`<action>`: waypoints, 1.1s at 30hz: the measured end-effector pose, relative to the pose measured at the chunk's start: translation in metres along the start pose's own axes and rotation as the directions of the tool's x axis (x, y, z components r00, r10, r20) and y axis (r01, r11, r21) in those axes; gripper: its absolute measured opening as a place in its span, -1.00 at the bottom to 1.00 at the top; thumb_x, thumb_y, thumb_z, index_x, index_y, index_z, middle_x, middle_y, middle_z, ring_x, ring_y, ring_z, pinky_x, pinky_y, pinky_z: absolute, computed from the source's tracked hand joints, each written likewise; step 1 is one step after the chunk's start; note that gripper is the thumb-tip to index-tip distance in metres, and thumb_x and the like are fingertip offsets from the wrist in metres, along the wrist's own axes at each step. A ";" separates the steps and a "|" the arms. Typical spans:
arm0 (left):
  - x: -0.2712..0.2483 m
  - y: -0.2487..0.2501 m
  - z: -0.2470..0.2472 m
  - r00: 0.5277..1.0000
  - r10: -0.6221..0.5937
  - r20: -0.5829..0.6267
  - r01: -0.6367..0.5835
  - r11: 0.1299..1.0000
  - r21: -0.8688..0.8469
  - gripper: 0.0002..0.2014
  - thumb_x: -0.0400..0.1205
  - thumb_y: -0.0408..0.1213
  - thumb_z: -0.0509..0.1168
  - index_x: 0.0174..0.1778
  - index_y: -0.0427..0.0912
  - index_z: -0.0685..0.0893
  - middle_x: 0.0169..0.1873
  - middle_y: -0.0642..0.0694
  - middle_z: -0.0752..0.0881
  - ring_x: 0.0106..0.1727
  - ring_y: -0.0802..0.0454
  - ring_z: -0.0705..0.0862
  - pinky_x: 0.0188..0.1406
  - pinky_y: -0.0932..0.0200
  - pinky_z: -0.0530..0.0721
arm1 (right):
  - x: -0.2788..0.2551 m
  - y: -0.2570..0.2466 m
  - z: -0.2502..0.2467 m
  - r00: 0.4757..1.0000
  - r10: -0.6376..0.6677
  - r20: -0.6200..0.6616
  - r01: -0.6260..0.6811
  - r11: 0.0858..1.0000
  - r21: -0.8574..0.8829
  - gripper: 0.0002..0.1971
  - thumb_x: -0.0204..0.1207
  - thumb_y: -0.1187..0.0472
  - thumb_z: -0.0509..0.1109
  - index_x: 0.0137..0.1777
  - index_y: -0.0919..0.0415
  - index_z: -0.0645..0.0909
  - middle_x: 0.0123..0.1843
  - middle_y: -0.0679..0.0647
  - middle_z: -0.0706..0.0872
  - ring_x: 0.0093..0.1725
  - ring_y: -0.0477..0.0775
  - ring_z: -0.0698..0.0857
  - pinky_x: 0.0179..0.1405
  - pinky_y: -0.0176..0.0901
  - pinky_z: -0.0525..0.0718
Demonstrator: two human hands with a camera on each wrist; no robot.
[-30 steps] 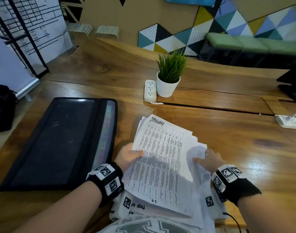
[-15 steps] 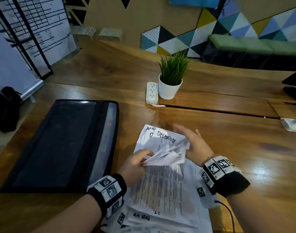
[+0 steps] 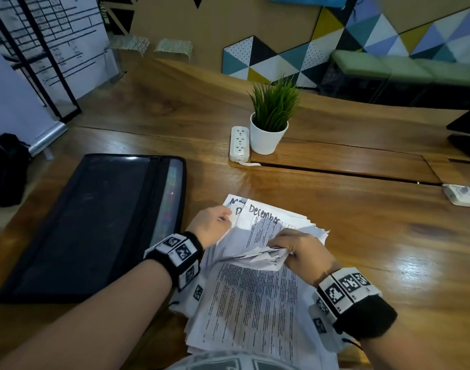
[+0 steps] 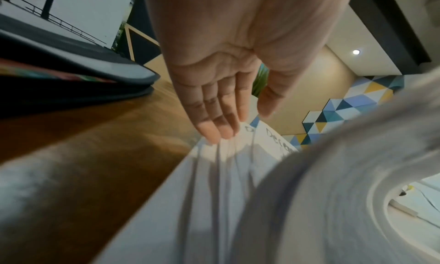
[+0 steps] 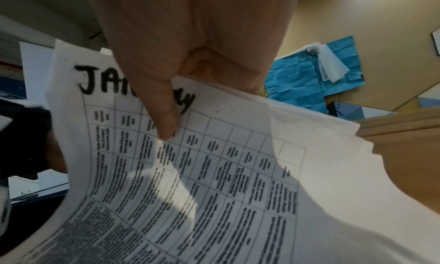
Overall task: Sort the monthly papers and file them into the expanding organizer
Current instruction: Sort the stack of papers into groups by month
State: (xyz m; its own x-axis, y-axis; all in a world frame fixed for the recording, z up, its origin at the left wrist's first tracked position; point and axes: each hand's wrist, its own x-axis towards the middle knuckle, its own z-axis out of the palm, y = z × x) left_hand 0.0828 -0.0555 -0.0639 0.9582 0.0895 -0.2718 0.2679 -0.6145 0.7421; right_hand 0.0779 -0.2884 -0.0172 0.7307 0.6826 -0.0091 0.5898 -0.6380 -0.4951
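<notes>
We have the stack of papers (image 3: pixel 255 297) lying on the wooden table (image 3: pixel 375 236), just to the right of the black expanding organizer (image 3: pixel 95 225), which lies flat and closed. Our right hand (image 3: pixel 299 252) pinches a folded-back sheaf of the top sheets, thumb pressed on the front of the sheet headed January (image 5: pixel 190 164) and curled fingers behind it, so that the pages bend toward us and bare a sheet headed December (image 3: pixel 263 213) at the far end of the stack. Our left hand (image 3: pixel 211 225) lies on the stack's edge nearest the organizer, fingers (image 4: pixel 214 125) straight and close together, their tips touching the fanned page edges; it grips nothing. Beyond the stack stand a white potted plant (image 3: pixel 268 124) and a power strip (image 3: pixel 239 142), well apart from the papers. We judge that sorting is under way and nothing is filed yet. The risk lies in the bent sheaf: several loose sheets held by one pinch could slip and mix the months, or crease sharply at the fold, and the uneven stack might slide toward us off the table edge.
</notes>
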 end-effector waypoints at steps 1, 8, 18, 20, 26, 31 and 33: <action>0.002 0.001 0.005 0.999 -0.023 0.026 0.022 0.999 0.029 -0.62 0.61 -0.27 0.28 0.37 -0.16 0.57 0.22 -0.10 0.68 0.11 0.02 0.63 0.11 0.26 0.52 | -0.001 0.001 0.003 1.000 0.005 -0.014 -0.004 1.000 0.008 -0.57 0.25 0.59 0.31 0.00 0.17 0.76 0.00 0.08 0.76 0.02 0.15 0.72 -0.03 0.07 0.72; 0.005 0.006 0.019 0.995 0.018 0.094 -0.037 0.978 0.206 -0.74 0.55 -0.14 0.41 -0.36 -0.07 0.48 -0.27 0.02 0.51 -0.20 0.03 0.51 -0.23 0.20 0.45 | -0.007 0.010 0.012 0.996 0.026 -0.084 -0.019 0.996 0.085 -0.56 0.20 0.62 0.40 -0.06 0.13 0.78 -0.07 0.03 0.75 -0.09 -0.01 0.72 -0.06 -0.17 0.70; -0.014 -0.002 0.004 0.972 0.140 0.187 -0.146 0.989 0.020 -0.79 0.40 -0.32 0.55 -0.43 0.02 0.68 -0.11 0.04 0.56 0.06 0.03 0.59 0.24 0.18 0.50 | -0.009 0.013 0.008 0.990 0.105 -0.093 -0.097 0.992 0.086 -0.51 0.21 0.67 0.32 -0.01 0.15 0.78 0.52 -0.08 0.26 0.48 -0.12 0.24 0.43 -0.21 0.28; -0.020 -0.009 0.000 0.953 0.160 0.259 -0.167 0.986 0.005 -0.84 0.46 -0.31 0.51 -0.35 0.02 0.71 -0.10 0.06 0.55 0.10 0.12 0.54 0.27 0.21 0.42 | -0.008 0.015 0.008 0.995 0.084 -0.060 -0.078 0.992 0.099 -0.48 0.20 0.67 0.32 -0.01 0.11 0.78 0.44 -0.09 0.43 0.44 -0.11 0.36 0.43 -0.13 0.38; -0.020 -0.014 -0.003 0.991 0.107 0.081 -0.093 0.982 -0.166 -0.71 0.43 0.04 0.35 -0.08 -0.07 0.72 -0.08 -0.03 0.64 -0.01 0.06 0.60 0.20 -0.05 0.57 | -0.012 0.016 0.013 0.996 0.035 -0.081 -0.028 0.996 0.089 -0.50 0.16 0.69 0.35 -0.09 0.13 0.78 0.20 0.07 0.71 0.26 0.05 0.58 0.26 -0.05 0.51; -0.004 0.002 -0.004 0.994 -0.109 0.023 0.111 0.986 -0.121 -0.55 0.68 -0.29 0.23 0.50 -0.27 0.40 0.30 -0.15 0.59 0.27 -0.04 0.57 0.30 0.10 0.47 | -0.011 0.016 0.015 0.995 0.073 -0.062 -0.067 0.994 0.091 -0.53 0.19 0.70 0.31 -0.05 0.21 0.77 0.45 0.14 0.46 0.29 0.12 0.56 0.14 -0.15 0.54; 0.002 0.007 -0.005 0.991 -0.132 0.027 0.135 0.973 -0.188 -0.49 0.66 -0.32 0.27 0.54 -0.30 0.35 0.38 -0.19 0.57 0.29 -0.03 0.58 0.24 0.15 0.49 | -0.006 0.015 0.014 0.996 0.087 -0.036 -0.084 0.994 0.069 -0.51 0.20 0.70 0.29 0.00 0.24 0.76 0.50 0.14 0.38 0.29 0.15 0.57 0.10 -0.12 0.60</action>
State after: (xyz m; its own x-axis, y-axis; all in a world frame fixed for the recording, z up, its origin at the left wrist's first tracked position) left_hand 0.0875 -0.0555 -0.0564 0.9113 0.1484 -0.3841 0.4087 -0.4385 0.8004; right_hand 0.0775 -0.2974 -0.0364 0.7909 0.6116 -0.0207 0.5013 -0.6670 -0.5511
